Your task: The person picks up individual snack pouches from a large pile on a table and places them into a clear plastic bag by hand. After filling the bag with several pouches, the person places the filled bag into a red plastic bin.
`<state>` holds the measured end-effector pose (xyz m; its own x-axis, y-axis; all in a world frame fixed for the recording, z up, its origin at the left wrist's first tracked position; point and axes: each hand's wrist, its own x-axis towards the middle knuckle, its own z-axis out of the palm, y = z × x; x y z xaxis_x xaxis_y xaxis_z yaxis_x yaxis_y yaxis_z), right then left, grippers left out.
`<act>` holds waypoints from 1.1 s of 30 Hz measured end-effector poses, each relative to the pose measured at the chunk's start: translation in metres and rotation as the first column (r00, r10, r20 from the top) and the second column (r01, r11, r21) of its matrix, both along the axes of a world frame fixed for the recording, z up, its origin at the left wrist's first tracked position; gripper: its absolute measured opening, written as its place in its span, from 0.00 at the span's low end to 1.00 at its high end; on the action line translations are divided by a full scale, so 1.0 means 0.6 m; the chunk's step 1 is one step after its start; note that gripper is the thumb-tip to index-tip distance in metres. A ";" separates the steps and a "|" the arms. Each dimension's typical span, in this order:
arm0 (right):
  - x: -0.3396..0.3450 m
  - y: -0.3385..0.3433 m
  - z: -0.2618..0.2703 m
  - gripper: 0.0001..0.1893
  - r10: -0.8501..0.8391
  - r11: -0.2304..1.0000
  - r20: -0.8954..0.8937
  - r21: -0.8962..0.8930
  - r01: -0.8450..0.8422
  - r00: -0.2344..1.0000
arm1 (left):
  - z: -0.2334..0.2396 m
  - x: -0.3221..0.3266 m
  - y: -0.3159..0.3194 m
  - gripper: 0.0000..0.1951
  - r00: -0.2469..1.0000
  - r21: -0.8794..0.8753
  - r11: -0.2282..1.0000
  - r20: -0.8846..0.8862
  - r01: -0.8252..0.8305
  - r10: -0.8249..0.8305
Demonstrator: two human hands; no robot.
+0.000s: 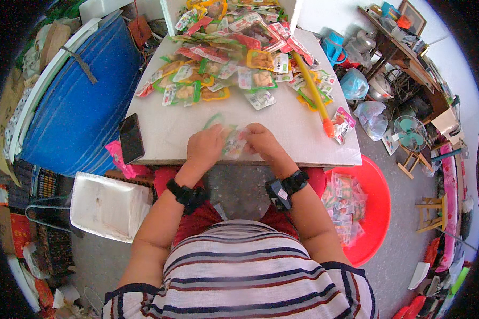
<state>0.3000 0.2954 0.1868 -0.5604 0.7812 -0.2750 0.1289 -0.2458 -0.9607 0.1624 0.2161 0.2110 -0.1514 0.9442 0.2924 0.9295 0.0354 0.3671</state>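
Observation:
Both hands are over the front part of a white table. My left hand pinches a small clear-and-green plastic food packet, blurred by motion. At the packet's right side, my right hand has its fingers curled on the edge; the fingertips are partly hidden. Beyond the hands lies a heap of small sealed snack packets with green, orange and red edges. One white-backed packet lies at the heap's near edge. A yellow stick with an orange end lies along the right side.
A black smartphone lies at the table's left edge, by a pink plastic bag. A pink-and-white packet is near the right edge. Below right stands a red basin holding packets. At left are a white foam box and a large blue tub.

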 end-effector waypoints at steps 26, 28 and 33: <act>-0.013 0.017 -0.033 0.04 0.150 0.980 0.076 0.121 -0.159 0.986 | -0.032 0.013 -0.025 0.17 0.957 0.084 0.969 0.154 0.234 -0.245; -0.016 0.016 -0.045 0.04 0.142 0.979 0.068 0.136 -0.150 0.988 | -0.032 0.011 -0.022 0.17 0.959 0.042 0.970 0.145 0.240 -0.244; -0.035 0.002 -0.059 0.03 -0.151 0.987 -0.163 -0.072 0.140 0.975 | -0.038 0.011 -0.019 0.17 0.947 0.052 0.964 0.178 0.262 -0.267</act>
